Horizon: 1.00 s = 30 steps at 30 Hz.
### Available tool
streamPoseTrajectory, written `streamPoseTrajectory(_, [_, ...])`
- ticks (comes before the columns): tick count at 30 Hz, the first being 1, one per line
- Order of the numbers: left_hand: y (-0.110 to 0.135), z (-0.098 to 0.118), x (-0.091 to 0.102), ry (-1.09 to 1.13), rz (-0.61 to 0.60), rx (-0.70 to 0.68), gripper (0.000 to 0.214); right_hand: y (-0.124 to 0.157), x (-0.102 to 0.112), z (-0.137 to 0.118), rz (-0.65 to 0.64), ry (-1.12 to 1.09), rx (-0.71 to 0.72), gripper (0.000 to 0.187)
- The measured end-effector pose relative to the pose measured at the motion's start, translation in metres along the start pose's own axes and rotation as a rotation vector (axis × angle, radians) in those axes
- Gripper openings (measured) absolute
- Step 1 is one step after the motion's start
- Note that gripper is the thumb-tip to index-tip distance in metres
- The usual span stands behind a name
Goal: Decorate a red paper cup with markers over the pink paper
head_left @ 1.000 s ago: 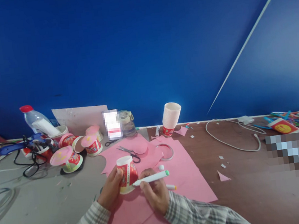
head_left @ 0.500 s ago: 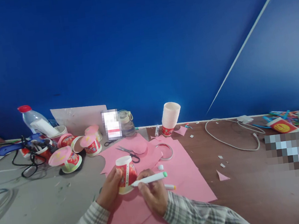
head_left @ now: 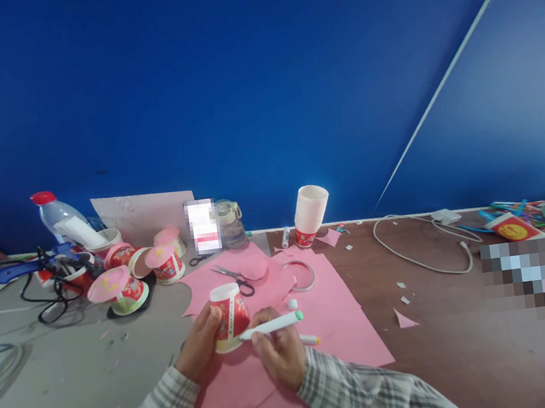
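My left hand (head_left: 203,341) is closed around the side of a red and white paper cup (head_left: 230,312), turned upside down with its wide rim toward me. A pale yellow-green band runs along that rim. In my right hand (head_left: 283,351) is a white marker (head_left: 271,325) with a green end, its tip at the cup's lower right edge. Beneath both hands lies pink paper (head_left: 337,328). A second marker (head_left: 309,339) with a yellow end shows beside my right hand, partly covered by it. Close by sits a small white cap (head_left: 292,304).
Scissors (head_left: 236,278) and a roll of tape (head_left: 306,276) lie on the paper. Behind stand stacked paper cups (head_left: 311,209) and a water jar (head_left: 231,225). Several cups with pink paper discs (head_left: 109,285) are at left, near a bottle (head_left: 58,214). A white cable (head_left: 424,265) curls at right.
Almost nothing differs. The view has shifted very slightly, and both hands keep the cup and marker in nearly the same place.
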<state>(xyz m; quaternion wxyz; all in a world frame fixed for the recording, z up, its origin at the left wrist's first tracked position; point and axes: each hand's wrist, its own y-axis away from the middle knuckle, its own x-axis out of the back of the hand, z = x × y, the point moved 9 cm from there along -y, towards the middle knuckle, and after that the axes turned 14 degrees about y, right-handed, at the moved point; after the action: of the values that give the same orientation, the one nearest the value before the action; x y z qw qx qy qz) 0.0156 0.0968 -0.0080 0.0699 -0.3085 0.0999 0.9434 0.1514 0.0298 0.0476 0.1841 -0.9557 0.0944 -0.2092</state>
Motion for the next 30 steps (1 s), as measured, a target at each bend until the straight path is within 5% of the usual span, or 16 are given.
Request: streamPoseTrajectory(30, [0.0,-0.001,0.0,0.075,-0.023,0.005,0.034,0.001,-0.005,0.012,-0.015,-0.112,-0.086,0.006])
